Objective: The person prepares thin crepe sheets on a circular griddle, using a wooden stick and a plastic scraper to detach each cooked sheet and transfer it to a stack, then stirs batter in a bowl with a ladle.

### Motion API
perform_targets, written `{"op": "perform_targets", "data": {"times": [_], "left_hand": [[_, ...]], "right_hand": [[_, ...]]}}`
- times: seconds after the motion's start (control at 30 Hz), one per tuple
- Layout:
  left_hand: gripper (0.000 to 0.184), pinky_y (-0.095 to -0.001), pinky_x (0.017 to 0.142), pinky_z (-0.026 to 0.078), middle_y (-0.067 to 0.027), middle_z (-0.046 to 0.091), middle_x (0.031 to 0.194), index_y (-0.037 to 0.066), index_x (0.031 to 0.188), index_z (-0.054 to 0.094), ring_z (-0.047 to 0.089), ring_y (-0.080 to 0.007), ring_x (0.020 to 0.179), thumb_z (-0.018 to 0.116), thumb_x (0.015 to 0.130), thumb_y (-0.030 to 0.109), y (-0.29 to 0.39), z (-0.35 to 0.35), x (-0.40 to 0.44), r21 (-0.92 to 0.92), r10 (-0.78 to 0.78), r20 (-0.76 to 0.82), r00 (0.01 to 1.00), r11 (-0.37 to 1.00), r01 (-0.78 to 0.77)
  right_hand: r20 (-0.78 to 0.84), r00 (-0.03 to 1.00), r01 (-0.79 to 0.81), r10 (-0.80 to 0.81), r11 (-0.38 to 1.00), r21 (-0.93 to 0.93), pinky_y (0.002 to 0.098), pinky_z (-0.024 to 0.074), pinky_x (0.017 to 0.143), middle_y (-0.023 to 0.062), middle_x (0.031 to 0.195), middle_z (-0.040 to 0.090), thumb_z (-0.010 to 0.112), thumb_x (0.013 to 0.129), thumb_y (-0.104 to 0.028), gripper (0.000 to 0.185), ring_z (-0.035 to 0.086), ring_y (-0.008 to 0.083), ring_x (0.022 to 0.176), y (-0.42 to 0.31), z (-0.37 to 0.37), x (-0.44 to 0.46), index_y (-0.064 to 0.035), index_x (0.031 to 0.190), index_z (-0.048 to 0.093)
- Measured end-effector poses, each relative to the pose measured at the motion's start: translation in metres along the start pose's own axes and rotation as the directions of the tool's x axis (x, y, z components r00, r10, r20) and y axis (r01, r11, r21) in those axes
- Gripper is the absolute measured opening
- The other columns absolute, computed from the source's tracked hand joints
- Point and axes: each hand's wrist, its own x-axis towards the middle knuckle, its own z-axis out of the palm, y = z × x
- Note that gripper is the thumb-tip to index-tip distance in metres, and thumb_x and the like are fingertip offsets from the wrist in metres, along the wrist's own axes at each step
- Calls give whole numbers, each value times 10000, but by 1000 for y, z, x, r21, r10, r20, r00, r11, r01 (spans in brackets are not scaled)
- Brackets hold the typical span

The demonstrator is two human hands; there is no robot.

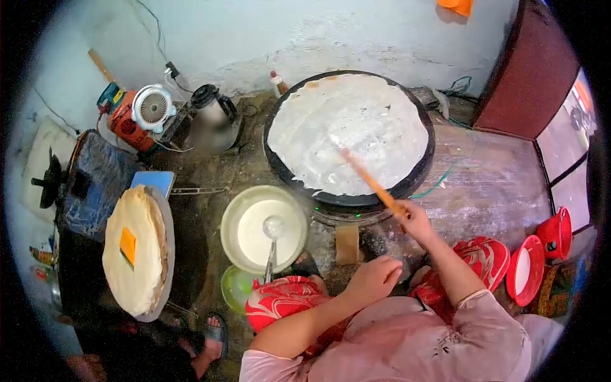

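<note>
Through the head view I'm seeing the right grip clasping a wooden stick, its far end crossing the white layer that's covering the griddle. The left grip is hanging before the griddle, closed or not, I can't tell. A bowl is sitting front-left of the griddle.

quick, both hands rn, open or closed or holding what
Left hand: loosely curled, no object visible in it; whether fully closed cannot be told.
Right hand: closed around the wooden stick.
</note>
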Motion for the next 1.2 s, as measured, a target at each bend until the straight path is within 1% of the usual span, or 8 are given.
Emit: {"op": "perform_targets", "data": {"times": [0.1, 0.43, 0.6, 0.77, 0.83, 0.97, 1.03, 1.2], "left_hand": [[213, -370, 688, 475, -142, 579, 906, 12, 994, 581, 580, -308, 799, 516, 866, 168, -2, 5, -1, 22, -46, 65, 997, 999, 44], [246, -376, 707, 478, -141, 578, 923, 23, 1011, 590, 580, -309, 824, 510, 876, 213, -2, 10, 8, 114, -123, 161, 979, 988, 105], [246, -388, 703, 470, -142, 575, 914, 27, 1003, 592, 572, -323, 836, 502, 871, 214, -2, 14, 11, 108, -123, 153, 980, 988, 107], [242, -397, 703, 465, -147, 576, 924, 24, 992, 592, 567, -338, 843, 498, 865, 208, -6, 17, 14, 112, -134, 186, 973, 987, 115], [249, -395, 707, 467, -149, 576, 934, 24, 993, 590, 568, -339, 839, 492, 869, 216, -4, 17, 14, 77, -119, 168, 979, 991, 107], [256, -387, 742, 472, -140, 581, 937, 33, 1020, 591, 576, -317, 863, 490, 888, 228, -4, 18, 15, 90, -138, 203, 969, 988, 122], [256, -399, 703, 467, -150, 577, 935, 26, 993, 591, 570, -338, 833, 490, 869, 226, 0, 16, 15, 76, -132, 183, 974, 990, 120], [251, -396, 713, 468, -147, 576, 922, 29, 1001, 593, 572, -327, 836, 495, 875, 223, 0, 16, 17, 93, -146, 195, 970, 987, 130]], "right_hand": [[-130, 983, -79, 131, 935, 345, 258, 400, 367, 80, 793, 568, 537, 846, -73, 394, 520, 126, 450, -4, -33, 24, -52, 1231, 451], [-95, 941, -290, 325, 918, 272, 266, 385, 365, 60, 731, 576, 413, 874, -118, 449, 454, 106, 431, 0, -70, 107, -145, 1322, 398], [-315, 949, -133, -33, 861, -491, 330, 475, 738, 160, 998, 634, 468, 850, -231, 370, 627, 279, 832, 8, -61, 124, -157, 1206, 534], [-147, 987, -97, 61, 963, -251, 305, 463, 735, 140, 957, 654, 494, 855, -187, 334, 630, 227, 822, -6, -64, 112, -151, 1180, 563], [-380, 923, -97, 58, 992, -84, 288, 462, 665, 101, 874, 660, 516, 855, -180, 321, 606, 175, 701, 13, -75, 118, -127, 1166, 573], [-184, 980, 0, -72, 930, -367, 352, 467, 788, 193, 967, 619, 505, 823, -238, 323, 620, 288, 879, 10, -74, 99, -182, 1128, 598], [-61, 992, -118, 108, 968, -220, 357, 473, 778, 180, 941, 629, 508, 817, -261, 332, 625, 293, 844, -10, -79, 92, -215, 1133, 597], [-231, 967, 27, -106, 947, -320, 266, 458, 477, 47, 755, 619, 570, 769, -101, 457, 564, 117, 537, 22, -70, 112, -116, 1224, 527]]}}
